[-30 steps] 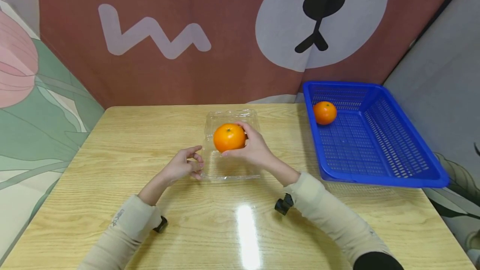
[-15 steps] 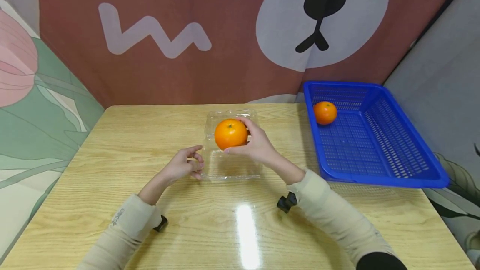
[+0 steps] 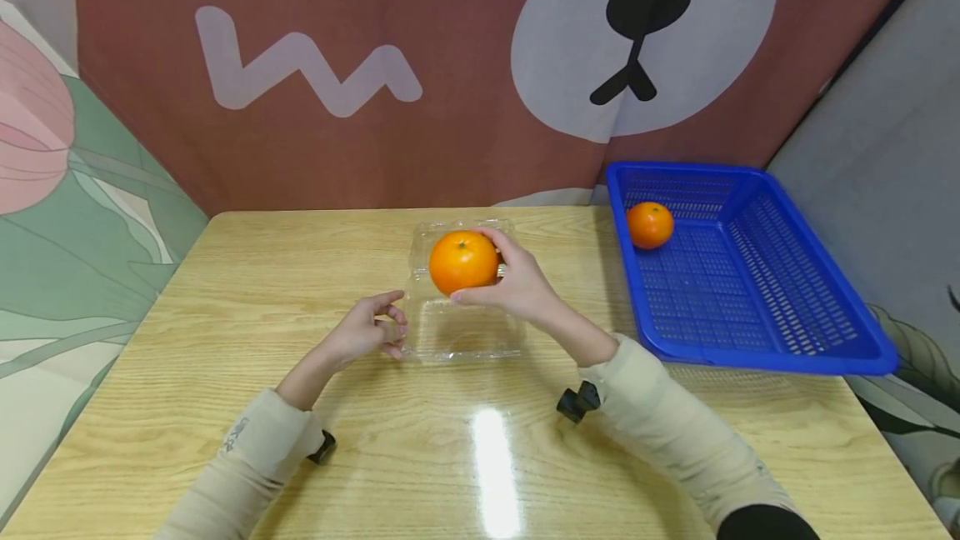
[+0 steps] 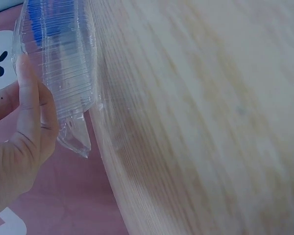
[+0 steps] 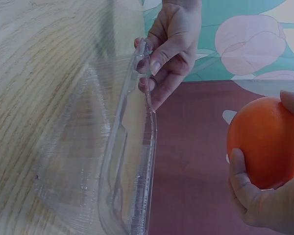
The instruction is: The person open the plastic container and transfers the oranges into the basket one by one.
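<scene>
A clear plastic clamshell box (image 3: 463, 325) lies open on the wooden table (image 3: 225, 290). My left hand (image 3: 367, 330) pinches the near left corner of the clamshell box (image 5: 132, 142), seen also as the box rim (image 4: 63, 73) under my fingers (image 4: 27, 107). My right hand (image 3: 517, 286) grips an orange (image 3: 462, 262) and holds it above the far half of the box; the same orange (image 5: 264, 142) shows in the right wrist view, clear of the plastic. A second orange (image 3: 649, 225) sits in the blue basket (image 3: 750, 307).
The blue perforated basket stands at the right side of the table, reaching past its right edge. A printed cloth backdrop (image 3: 375, 65) rises behind the table's far edge. A light glare (image 3: 495, 473) lies on the near tabletop.
My right hand has carried the orange slightly up and away from me, over the far half of the box. My left hand has stayed on the box corner.
</scene>
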`<move>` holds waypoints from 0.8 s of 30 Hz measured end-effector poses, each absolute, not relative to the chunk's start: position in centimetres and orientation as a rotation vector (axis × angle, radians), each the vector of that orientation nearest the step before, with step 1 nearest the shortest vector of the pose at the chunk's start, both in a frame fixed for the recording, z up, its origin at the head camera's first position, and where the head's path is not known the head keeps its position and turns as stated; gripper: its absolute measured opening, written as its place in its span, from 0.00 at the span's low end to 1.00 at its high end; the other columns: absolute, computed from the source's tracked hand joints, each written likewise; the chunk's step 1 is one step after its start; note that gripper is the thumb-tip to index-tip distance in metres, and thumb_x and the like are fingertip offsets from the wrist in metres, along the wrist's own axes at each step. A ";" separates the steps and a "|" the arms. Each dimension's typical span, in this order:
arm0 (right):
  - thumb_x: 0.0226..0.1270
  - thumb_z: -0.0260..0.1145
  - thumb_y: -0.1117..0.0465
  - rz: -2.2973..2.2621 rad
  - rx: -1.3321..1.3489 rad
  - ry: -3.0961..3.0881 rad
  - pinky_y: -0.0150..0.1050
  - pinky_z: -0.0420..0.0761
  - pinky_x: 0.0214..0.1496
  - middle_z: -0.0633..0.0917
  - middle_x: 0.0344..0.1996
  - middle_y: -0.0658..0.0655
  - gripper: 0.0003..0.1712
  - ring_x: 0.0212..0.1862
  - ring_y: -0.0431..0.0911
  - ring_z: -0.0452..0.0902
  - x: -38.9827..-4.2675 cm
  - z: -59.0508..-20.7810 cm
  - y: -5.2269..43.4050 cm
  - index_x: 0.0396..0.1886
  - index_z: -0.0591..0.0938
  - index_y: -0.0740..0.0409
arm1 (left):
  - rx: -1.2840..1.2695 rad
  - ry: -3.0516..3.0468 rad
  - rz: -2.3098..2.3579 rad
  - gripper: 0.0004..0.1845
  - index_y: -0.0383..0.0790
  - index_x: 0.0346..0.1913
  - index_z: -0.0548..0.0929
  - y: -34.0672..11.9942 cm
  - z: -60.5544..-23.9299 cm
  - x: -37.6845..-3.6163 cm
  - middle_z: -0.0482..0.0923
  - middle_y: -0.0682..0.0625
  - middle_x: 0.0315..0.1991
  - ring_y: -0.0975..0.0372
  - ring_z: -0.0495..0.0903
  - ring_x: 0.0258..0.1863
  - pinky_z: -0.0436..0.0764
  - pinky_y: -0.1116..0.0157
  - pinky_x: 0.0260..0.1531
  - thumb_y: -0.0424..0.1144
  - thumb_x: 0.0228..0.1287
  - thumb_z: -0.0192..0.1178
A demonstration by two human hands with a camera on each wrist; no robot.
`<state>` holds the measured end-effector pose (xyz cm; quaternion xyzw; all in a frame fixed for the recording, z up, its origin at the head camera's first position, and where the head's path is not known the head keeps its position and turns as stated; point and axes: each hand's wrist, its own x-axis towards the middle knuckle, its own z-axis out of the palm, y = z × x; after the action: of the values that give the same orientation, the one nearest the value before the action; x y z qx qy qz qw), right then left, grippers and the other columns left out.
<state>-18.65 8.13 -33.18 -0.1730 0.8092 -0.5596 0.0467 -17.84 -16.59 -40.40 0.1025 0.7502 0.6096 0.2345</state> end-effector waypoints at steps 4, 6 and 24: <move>0.40 0.77 0.60 -1.730 -0.543 2.464 0.40 0.81 0.43 0.72 0.51 0.53 0.46 0.46 0.49 0.70 -18.6 -32.8 8.2 0.62 0.67 0.52 | 0.271 2.063 1.675 0.35 0.24 0.68 0.46 -16.5 -40.4 -17.8 0.65 0.38 0.39 0.58 0.74 0.27 0.84 0.60 0.30 0.20 0.60 0.50; 0.40 0.78 0.61 -1.744 -0.541 2.459 0.40 0.82 0.43 0.73 0.50 0.53 0.45 0.46 0.49 0.70 -18.6 -32.6 8.3 0.61 0.67 0.51 | 0.266 2.063 1.675 0.35 0.24 0.68 0.46 -16.5 -40.3 -17.8 0.65 0.38 0.39 0.58 0.74 0.27 0.84 0.60 0.30 0.20 0.60 0.50; 0.40 0.77 0.60 -1.719 -0.485 2.486 0.42 0.81 0.46 0.72 0.53 0.53 0.46 0.48 0.49 0.70 -18.9 -31.1 9.7 0.63 0.66 0.50 | 0.257 2.060 1.688 0.35 0.23 0.68 0.45 -16.4 -40.2 -17.7 0.65 0.35 0.41 0.54 0.75 0.29 0.84 0.60 0.29 0.21 0.60 0.50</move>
<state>-18.89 9.72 -31.13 -0.1583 0.8113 -0.5613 0.0403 -17.67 -16.43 -40.24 0.0934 0.7492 0.6137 0.2309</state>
